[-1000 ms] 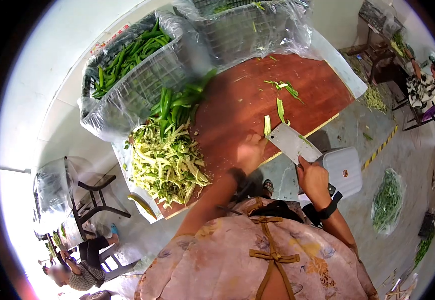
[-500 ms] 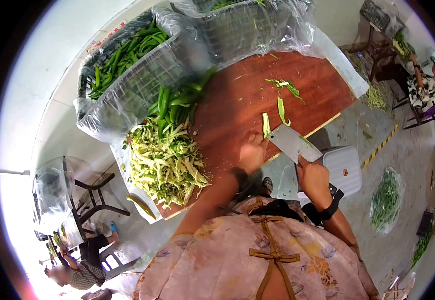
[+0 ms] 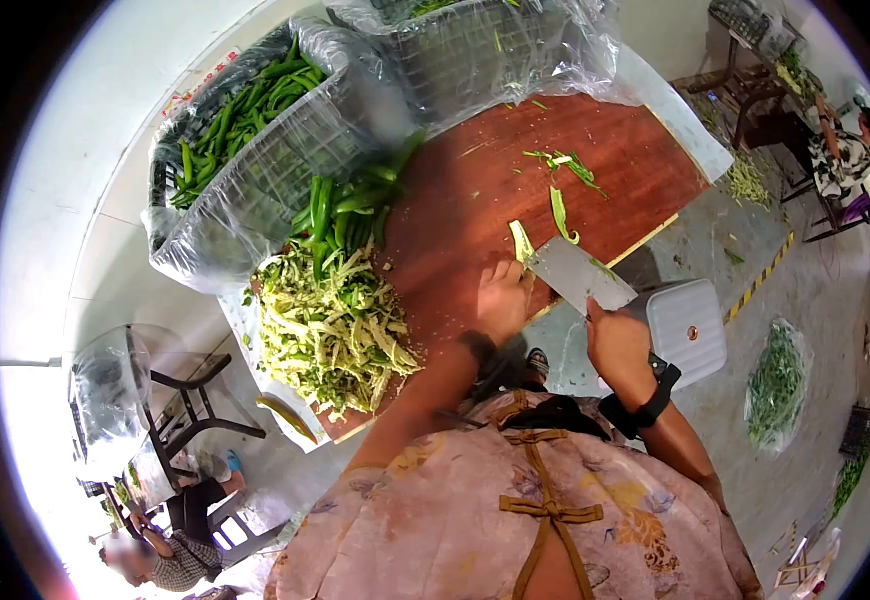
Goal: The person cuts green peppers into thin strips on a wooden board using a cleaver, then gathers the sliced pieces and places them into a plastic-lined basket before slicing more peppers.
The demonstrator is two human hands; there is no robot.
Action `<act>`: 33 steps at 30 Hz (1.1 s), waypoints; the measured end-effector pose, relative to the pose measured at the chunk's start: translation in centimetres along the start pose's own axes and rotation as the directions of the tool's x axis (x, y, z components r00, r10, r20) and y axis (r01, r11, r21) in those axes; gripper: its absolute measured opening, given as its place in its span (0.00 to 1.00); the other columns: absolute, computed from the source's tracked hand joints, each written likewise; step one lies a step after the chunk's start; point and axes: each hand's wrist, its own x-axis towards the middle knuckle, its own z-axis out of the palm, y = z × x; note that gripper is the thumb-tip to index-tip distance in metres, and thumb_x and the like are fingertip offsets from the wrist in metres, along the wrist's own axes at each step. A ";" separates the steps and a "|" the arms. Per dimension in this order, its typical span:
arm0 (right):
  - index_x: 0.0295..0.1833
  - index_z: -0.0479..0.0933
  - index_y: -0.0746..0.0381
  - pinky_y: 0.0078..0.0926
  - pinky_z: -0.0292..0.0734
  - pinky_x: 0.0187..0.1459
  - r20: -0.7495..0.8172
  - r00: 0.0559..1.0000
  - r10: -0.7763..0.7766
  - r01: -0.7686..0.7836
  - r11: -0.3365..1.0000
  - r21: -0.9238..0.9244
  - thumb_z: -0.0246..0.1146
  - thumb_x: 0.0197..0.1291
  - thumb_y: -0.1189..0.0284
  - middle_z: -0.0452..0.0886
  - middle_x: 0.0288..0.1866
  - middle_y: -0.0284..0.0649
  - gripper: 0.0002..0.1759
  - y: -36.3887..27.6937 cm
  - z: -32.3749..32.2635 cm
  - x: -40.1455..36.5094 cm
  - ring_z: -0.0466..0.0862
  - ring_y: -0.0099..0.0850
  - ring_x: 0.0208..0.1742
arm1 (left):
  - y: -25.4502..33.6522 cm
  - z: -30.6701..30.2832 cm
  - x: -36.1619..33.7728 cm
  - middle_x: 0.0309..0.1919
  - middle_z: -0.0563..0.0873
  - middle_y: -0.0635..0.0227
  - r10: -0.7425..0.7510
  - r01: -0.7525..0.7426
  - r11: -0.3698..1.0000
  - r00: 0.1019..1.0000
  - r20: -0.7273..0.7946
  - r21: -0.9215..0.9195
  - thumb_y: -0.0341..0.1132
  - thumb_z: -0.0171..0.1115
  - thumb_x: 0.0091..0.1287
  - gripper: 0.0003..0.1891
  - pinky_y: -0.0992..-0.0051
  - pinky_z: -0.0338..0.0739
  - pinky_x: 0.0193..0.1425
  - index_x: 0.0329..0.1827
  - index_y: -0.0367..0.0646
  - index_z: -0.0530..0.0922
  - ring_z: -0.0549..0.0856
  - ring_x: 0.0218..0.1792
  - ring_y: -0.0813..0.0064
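My right hand (image 3: 617, 345) is wrapped around the handle of a cleaver (image 3: 582, 273), whose broad blade lies over the front edge of the brown wooden board (image 3: 455, 220). My left hand (image 3: 503, 298) has its fingers bent on the board just left of the blade. Against those fingertips is the lower end of a split green pepper (image 3: 521, 243), its pale inside showing. Another split pepper (image 3: 559, 215) lies beyond the blade. Farther back are a few green scraps (image 3: 577, 170). Whole green peppers (image 3: 340, 212) and a heap of pale seedy pepper cores (image 3: 330, 325) occupy the board's left side.
A plastic-lined crate (image 3: 285, 140) of green peppers and another lined crate (image 3: 495, 60) stand behind the board. A white lidded container (image 3: 688, 333) is at my right, with a bag of greens (image 3: 777, 385) on the floor. Two people sit farther off, one each side.
The split pepper at my left fingertips has tilted leftward, its top swinging away from the other piece. My right hand and the cleaver have shifted slightly left. The whole view has moved a little.
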 end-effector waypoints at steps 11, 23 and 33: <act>0.55 0.76 0.59 0.42 0.75 0.29 0.034 0.999 0.039 -0.039 0.999 -0.006 0.60 0.58 0.65 0.80 0.25 0.48 0.20 -0.5 0.6 0.5 0.81 0.45 0.28 | -0.2 0.4 0.0 0.36 0.77 0.66 -0.096 0.102 0.992 0.993 0.069 -0.077 0.37 0.55 0.60 0.10 0.64 0.69 0.47 0.37 0.45 0.83 0.75 0.45 0.64; 0.56 0.75 0.59 0.44 0.75 0.29 0.056 0.998 -0.011 0.007 0.997 0.074 0.60 0.58 0.65 0.79 0.27 0.49 0.20 -0.5 0.7 0.9 0.81 0.46 0.27 | -0.8 1.3 -0.3 0.38 0.80 0.63 -0.057 0.058 0.993 0.998 0.017 -0.105 0.38 0.57 0.59 0.09 0.60 0.69 0.45 0.37 0.47 0.82 0.77 0.42 0.60; 0.56 0.76 0.58 0.40 0.75 0.27 -0.083 0.996 -0.042 0.045 0.999 0.031 0.59 0.59 0.65 0.79 0.24 0.47 0.20 -2.0 3.9 6.5 0.81 0.42 0.26 | -0.2 1.2 0.1 0.34 0.77 0.65 -0.125 0.127 0.987 0.992 0.025 -0.098 0.36 0.55 0.58 0.09 0.64 0.68 0.46 0.35 0.44 0.83 0.76 0.44 0.64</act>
